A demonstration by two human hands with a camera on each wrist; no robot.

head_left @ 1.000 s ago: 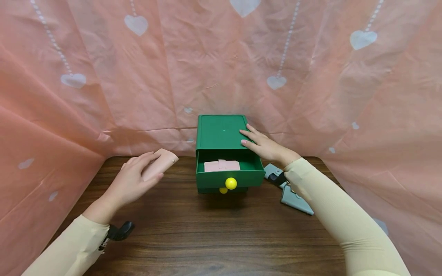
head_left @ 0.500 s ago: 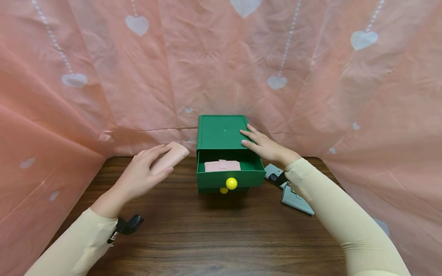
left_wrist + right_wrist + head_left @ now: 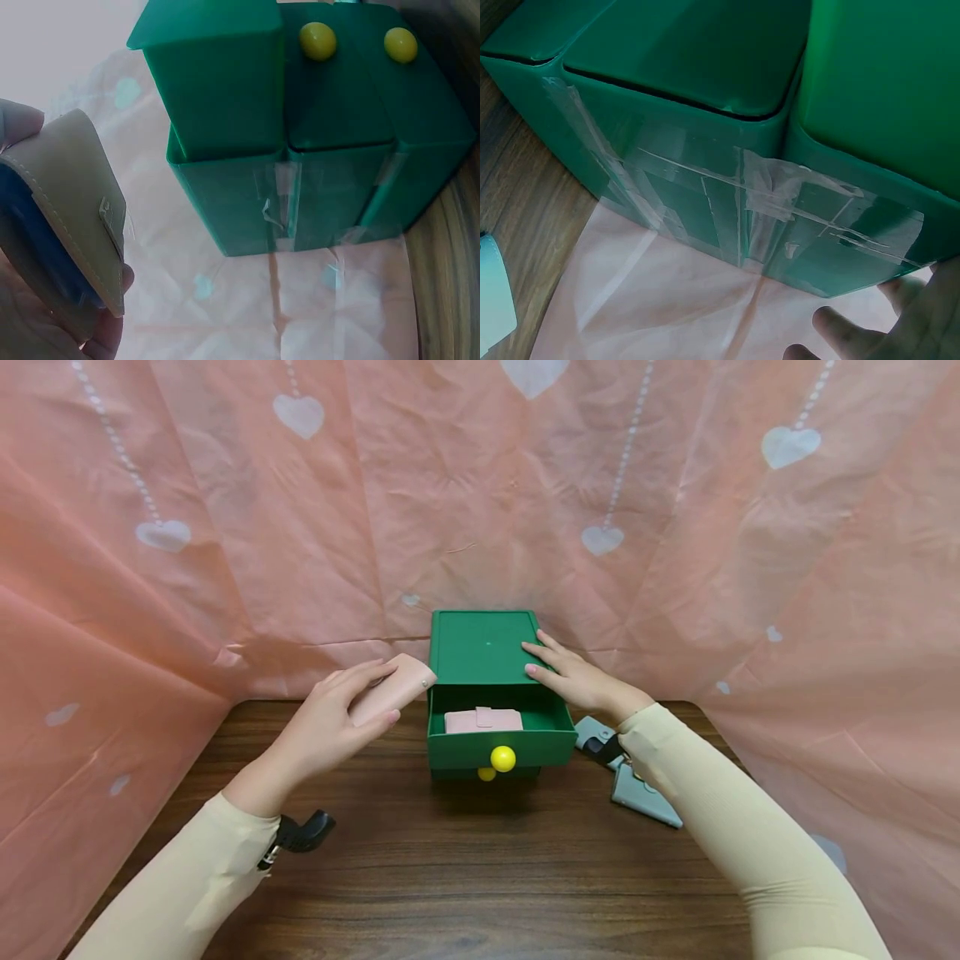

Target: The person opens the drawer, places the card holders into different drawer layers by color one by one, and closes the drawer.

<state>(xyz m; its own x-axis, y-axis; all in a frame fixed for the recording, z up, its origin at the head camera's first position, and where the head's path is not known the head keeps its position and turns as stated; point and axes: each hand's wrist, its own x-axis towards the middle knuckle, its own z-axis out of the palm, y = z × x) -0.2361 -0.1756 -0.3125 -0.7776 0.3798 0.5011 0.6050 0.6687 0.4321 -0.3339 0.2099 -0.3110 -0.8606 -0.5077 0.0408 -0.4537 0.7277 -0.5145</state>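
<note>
My left hand (image 3: pixel 318 727) grips a pale pink wallet (image 3: pixel 396 690) with a small metal snap, just left of the green drawer cabinet (image 3: pixel 480 647). In the left wrist view the wallet (image 3: pixel 79 172) is folded, with dark blue showing inside it. The cabinet's top drawer (image 3: pixel 461 750) is pulled out and has a yellow round knob (image 3: pixel 502 758). Inside it lies another pink wallet (image 3: pixel 498 721) with a strap. My right hand (image 3: pixel 581 683) rests with spread fingers on the cabinet's top right edge. Clear tape (image 3: pixel 780 180) runs along the cabinet's side in the right wrist view.
Two grey-blue wallets lie on the wooden table (image 3: pixel 465 877) to the right: a nearer one (image 3: pixel 643 800) and a farther one (image 3: pixel 589 728) partly hidden by the right wrist's camera mount. A pink curtain (image 3: pixel 480 510) with white hearts hangs close behind the cabinet.
My left hand has moved right and slightly up with the wallet, bringing it to the cabinet's left side. The right hand and the drawer have stayed put.
</note>
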